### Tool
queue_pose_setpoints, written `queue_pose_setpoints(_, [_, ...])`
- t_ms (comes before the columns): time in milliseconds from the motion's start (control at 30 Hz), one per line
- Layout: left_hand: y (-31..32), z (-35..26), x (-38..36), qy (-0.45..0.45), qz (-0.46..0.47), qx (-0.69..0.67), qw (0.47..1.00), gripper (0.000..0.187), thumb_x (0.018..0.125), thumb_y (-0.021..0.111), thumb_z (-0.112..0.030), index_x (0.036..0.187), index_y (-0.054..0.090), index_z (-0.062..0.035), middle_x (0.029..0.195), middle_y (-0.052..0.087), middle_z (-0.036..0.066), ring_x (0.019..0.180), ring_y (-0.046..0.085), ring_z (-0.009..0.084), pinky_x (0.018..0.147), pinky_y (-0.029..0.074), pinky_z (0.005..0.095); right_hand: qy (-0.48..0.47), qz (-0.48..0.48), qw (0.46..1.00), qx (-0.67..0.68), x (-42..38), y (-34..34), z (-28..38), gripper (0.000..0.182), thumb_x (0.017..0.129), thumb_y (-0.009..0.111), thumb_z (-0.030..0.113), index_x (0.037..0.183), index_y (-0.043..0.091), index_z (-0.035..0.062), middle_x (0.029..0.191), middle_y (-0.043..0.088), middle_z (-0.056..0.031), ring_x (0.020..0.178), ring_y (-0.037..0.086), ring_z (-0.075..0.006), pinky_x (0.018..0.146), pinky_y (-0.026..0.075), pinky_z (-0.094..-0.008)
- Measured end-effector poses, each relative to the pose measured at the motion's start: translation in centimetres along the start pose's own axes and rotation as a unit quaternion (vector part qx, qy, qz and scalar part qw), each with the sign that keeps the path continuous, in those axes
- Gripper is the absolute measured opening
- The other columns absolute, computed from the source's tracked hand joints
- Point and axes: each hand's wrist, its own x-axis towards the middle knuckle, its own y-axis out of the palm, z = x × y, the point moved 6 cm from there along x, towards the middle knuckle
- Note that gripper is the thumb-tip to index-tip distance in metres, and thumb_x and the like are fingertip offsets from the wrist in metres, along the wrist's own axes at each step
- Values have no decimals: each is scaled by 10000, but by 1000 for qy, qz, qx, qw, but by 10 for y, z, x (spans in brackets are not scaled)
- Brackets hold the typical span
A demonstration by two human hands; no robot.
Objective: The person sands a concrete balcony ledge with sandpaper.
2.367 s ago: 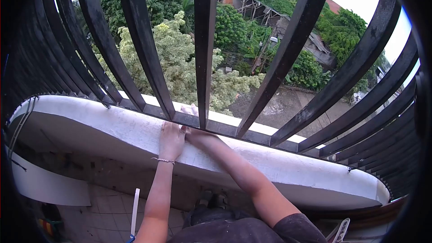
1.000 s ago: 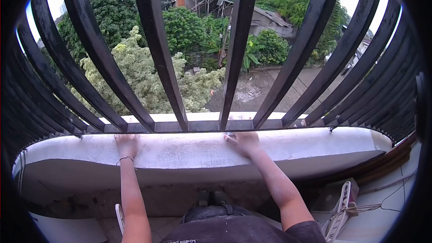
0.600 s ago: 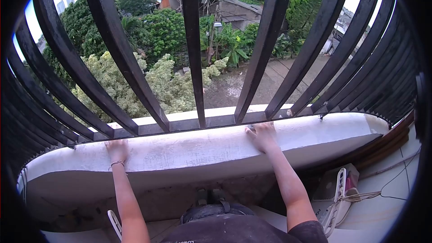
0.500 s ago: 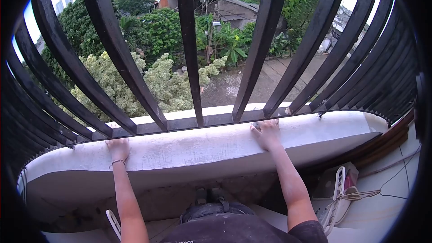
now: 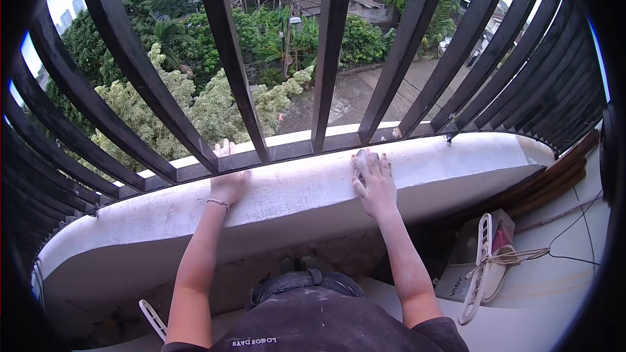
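Note:
A white curved ledge (image 5: pixel 293 189) runs beneath a row of dark railing bars (image 5: pixel 225 32). My left hand (image 5: pixel 229 186) lies on the ledge at the bottom rail, its fingers reaching under the rail and showing on the far side, with nothing seen in its grasp. To the right, my right hand (image 5: pixel 376 182) rests on top of the ledge over a small grey block (image 5: pixel 367 155), its fingers around the block and pressing it on the white surface. Both hands are dusted with pale powder.
At the lower right, a grey box (image 5: pixel 458 277) lies by a white slotted plastic piece (image 5: pixel 479 274) tied with cord. Another slotted piece (image 5: pixel 152 318) is at lower left. Brown lengths (image 5: pixel 548 189) lie along the right wall. Trees and a paved yard are beyond the bars.
My left hand has moved right along the ledge, its fingers now passing under the rail. My right hand has shifted slightly along the ledge with the grey block. The view has turned.

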Motion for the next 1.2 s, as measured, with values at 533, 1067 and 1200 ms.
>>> queue_pose_setpoints(533, [-3,-197,49,108,185,-170,962,629,1019,494,-425,1322,545,125,1403,487,398,1386,438,475,1183,330,477,4,-1,1000,-9,23,6,13,545,1007,506,514,1515,482,316,1577,411,-146,1497,305,-405,1265,175,-504])
queue_pose_setpoints(1067, [-4,-52,-15,-263,-96,-944,176,162,904,632,-143,1004,638,-16,1317,589,172,1365,506,396,1124,417,534,-98,75,992,-16,-1,12,48,584,1033,407,482,1600,312,384,1691,229,-82,1555,168,-399,1278,144,-504])
queue_pose_setpoints(1200, [-11,-30,4,-164,-169,-963,131,154,818,659,36,934,665,-66,999,695,115,1205,619,304,1091,449,439,-3,111,993,39,67,15,47,575,992,454,532,1425,605,184,1490,546,-157,1426,451,-317,1240,241,-452])
